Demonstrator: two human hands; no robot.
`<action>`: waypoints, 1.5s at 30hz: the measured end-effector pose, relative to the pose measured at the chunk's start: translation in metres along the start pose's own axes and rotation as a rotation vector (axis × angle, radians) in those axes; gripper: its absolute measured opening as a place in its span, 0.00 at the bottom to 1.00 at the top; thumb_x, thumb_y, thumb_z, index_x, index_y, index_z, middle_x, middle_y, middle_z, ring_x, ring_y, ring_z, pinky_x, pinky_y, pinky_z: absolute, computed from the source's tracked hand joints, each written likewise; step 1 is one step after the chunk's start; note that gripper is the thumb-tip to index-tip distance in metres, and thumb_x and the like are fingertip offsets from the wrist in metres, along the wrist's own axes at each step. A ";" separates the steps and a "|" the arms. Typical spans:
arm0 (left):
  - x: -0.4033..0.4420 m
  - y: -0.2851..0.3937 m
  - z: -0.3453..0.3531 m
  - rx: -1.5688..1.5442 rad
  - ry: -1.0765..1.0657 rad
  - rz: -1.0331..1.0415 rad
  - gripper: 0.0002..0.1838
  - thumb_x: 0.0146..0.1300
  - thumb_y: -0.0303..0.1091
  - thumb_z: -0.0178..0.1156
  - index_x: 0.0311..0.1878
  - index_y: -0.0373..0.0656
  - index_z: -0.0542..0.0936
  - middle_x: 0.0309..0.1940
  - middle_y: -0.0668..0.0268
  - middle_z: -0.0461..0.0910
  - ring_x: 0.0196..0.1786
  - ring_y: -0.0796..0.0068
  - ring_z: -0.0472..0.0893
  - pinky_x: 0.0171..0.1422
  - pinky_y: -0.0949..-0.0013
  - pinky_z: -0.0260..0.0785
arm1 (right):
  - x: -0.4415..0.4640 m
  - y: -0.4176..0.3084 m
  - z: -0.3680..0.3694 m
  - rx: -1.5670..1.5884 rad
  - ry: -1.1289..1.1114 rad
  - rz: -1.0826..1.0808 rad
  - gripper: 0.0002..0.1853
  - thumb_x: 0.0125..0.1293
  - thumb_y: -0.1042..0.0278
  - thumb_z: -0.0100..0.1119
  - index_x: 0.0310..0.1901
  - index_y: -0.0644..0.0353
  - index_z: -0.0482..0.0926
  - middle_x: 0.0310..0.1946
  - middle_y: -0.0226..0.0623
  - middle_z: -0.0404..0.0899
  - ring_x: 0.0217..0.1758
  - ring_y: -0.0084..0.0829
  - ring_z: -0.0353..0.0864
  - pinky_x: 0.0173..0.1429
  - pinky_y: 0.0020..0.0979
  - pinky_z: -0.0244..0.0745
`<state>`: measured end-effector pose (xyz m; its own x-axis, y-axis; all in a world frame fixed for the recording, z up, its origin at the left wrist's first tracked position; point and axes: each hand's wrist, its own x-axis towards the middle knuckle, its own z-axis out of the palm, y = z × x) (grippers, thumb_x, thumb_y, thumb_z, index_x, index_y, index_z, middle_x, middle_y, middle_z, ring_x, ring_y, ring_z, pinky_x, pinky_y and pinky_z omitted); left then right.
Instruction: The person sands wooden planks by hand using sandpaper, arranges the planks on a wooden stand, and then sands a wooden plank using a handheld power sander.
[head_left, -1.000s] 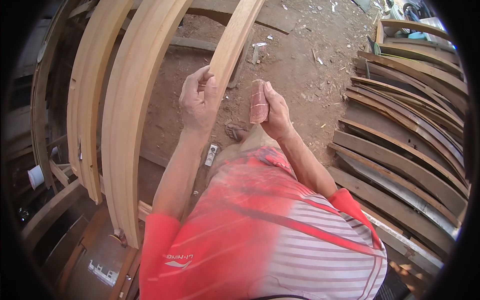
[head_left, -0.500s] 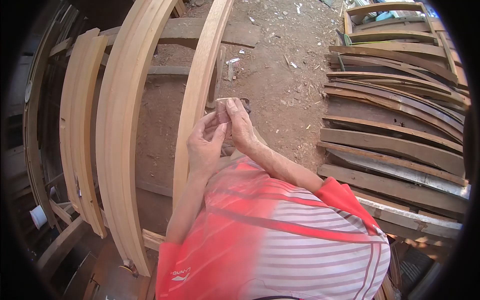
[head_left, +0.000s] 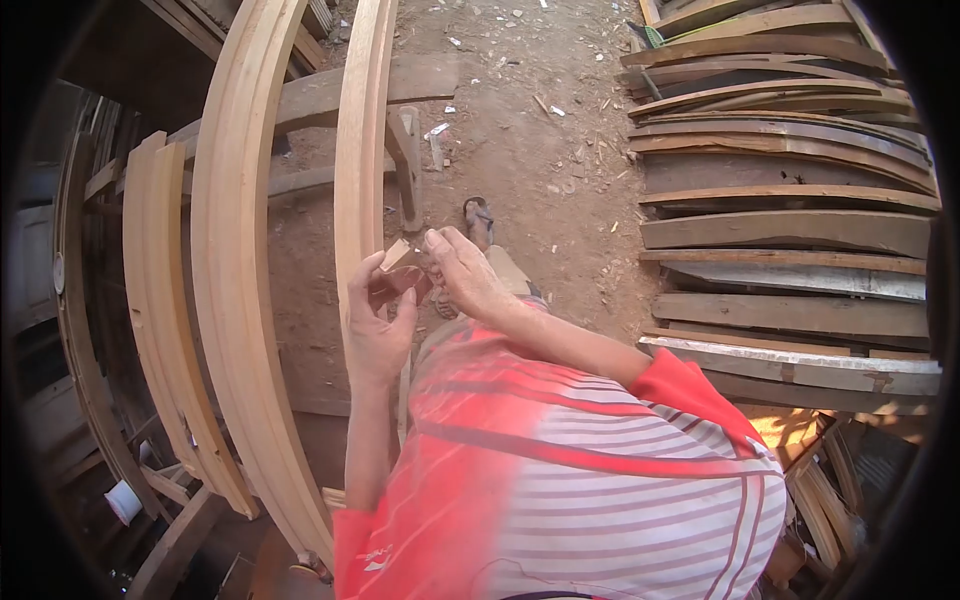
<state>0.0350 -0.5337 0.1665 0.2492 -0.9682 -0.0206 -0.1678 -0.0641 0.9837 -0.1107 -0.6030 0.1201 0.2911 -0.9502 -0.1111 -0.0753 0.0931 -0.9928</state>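
Observation:
A reddish-brown sheet [head_left: 402, 284], bent and looking like sandpaper, is between my two hands, with a small pale block [head_left: 397, 256] at its upper edge. My left hand [head_left: 378, 325] grips the sheet between thumb and fingers. Close on the right, my right hand [head_left: 462, 272] has its fingers closed at the sheet's right end; what its fingertips hold is partly hidden. Just behind my left hand runs a long pale wooden beam [head_left: 360, 150].
More long pale boards [head_left: 232, 200] lie on wooden supports to the left. Many darker planks [head_left: 785, 235] are stacked at the right. Below is a dirt floor [head_left: 540, 170] with scraps. A white cup-like object [head_left: 123, 502] sits at the lower left.
The reddish piece was in my right hand alone; both hands have since come together at it, and it now looks bent open with the pale block showing. The view has shifted.

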 end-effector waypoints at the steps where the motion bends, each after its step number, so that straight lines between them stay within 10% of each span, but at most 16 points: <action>1: -0.002 -0.002 -0.002 0.005 0.008 0.008 0.32 0.67 0.16 0.64 0.73 0.44 0.70 0.52 0.59 0.81 0.53 0.68 0.85 0.53 0.64 0.81 | -0.002 -0.006 -0.010 0.145 -0.102 0.328 0.28 0.86 0.40 0.39 0.48 0.61 0.77 0.35 0.34 0.76 0.30 0.26 0.78 0.35 0.30 0.76; 3: -0.002 -0.005 -0.003 0.380 -0.058 0.358 0.33 0.61 0.14 0.67 0.68 0.47 0.72 0.51 0.58 0.81 0.51 0.59 0.85 0.52 0.58 0.80 | -0.003 -0.023 -0.027 0.343 -0.310 0.813 0.33 0.83 0.33 0.43 0.42 0.61 0.81 0.26 0.28 0.74 0.28 0.24 0.77 0.32 0.29 0.74; 6: -0.008 -0.007 0.000 0.519 -0.171 0.524 0.37 0.55 0.14 0.69 0.67 0.49 0.71 0.51 0.57 0.81 0.51 0.52 0.84 0.55 0.53 0.78 | -0.009 -0.006 -0.035 0.506 -0.479 0.859 0.32 0.80 0.32 0.49 0.40 0.59 0.83 0.28 0.29 0.78 0.28 0.24 0.78 0.31 0.28 0.73; 11: -0.012 -0.010 -0.005 0.527 -0.191 0.517 0.39 0.53 0.15 0.70 0.68 0.51 0.70 0.51 0.59 0.82 0.56 0.50 0.84 0.60 0.50 0.76 | -0.017 -0.008 -0.046 0.589 -0.499 0.770 0.29 0.75 0.44 0.67 0.62 0.63 0.78 0.50 0.33 0.83 0.48 0.24 0.83 0.50 0.31 0.79; 17: -0.018 0.002 -0.003 0.474 -0.011 0.332 0.39 0.65 0.16 0.64 0.78 0.42 0.64 0.64 0.52 0.77 0.65 0.50 0.81 0.73 0.52 0.73 | -0.008 -0.013 -0.044 0.354 -0.380 0.486 0.32 0.74 0.54 0.70 0.68 0.70 0.73 0.54 0.39 0.84 0.55 0.26 0.84 0.57 0.32 0.82; 20: -0.022 -0.007 -0.002 -0.164 -0.001 -0.194 0.34 0.74 0.21 0.60 0.81 0.42 0.62 0.61 0.53 0.78 0.64 0.62 0.82 0.68 0.60 0.77 | -0.003 -0.027 -0.041 0.337 -0.382 0.421 0.31 0.75 0.57 0.69 0.69 0.71 0.72 0.55 0.41 0.84 0.56 0.26 0.84 0.60 0.31 0.81; 26: -0.004 -0.005 0.004 -0.244 0.004 -0.298 0.33 0.78 0.22 0.56 0.83 0.40 0.60 0.55 0.56 0.83 0.57 0.71 0.84 0.63 0.66 0.79 | 0.006 -0.018 -0.031 0.265 -0.450 0.312 0.29 0.78 0.61 0.65 0.71 0.70 0.70 0.56 0.42 0.84 0.57 0.27 0.84 0.62 0.33 0.81; 33: 0.034 0.020 0.015 -0.367 0.052 -0.175 0.30 0.78 0.22 0.58 0.81 0.44 0.65 0.59 0.58 0.82 0.60 0.70 0.83 0.64 0.66 0.78 | 0.034 -0.052 -0.026 0.184 -0.388 0.115 0.26 0.84 0.56 0.47 0.72 0.68 0.68 0.60 0.42 0.77 0.59 0.27 0.78 0.60 0.33 0.77; 45: 0.080 0.024 0.042 -0.264 0.075 -0.023 0.33 0.74 0.21 0.64 0.79 0.52 0.69 0.59 0.62 0.81 0.58 0.72 0.84 0.60 0.66 0.82 | 0.089 -0.070 -0.048 -0.041 -0.397 -0.040 0.28 0.84 0.56 0.45 0.75 0.67 0.64 0.58 0.52 0.76 0.61 0.45 0.78 0.63 0.42 0.76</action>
<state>0.0112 -0.6227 0.1809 0.3212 -0.9462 -0.0398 0.0905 -0.0112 0.9958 -0.1255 -0.7081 0.1814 0.6401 -0.7631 -0.0889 -0.0917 0.0390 -0.9950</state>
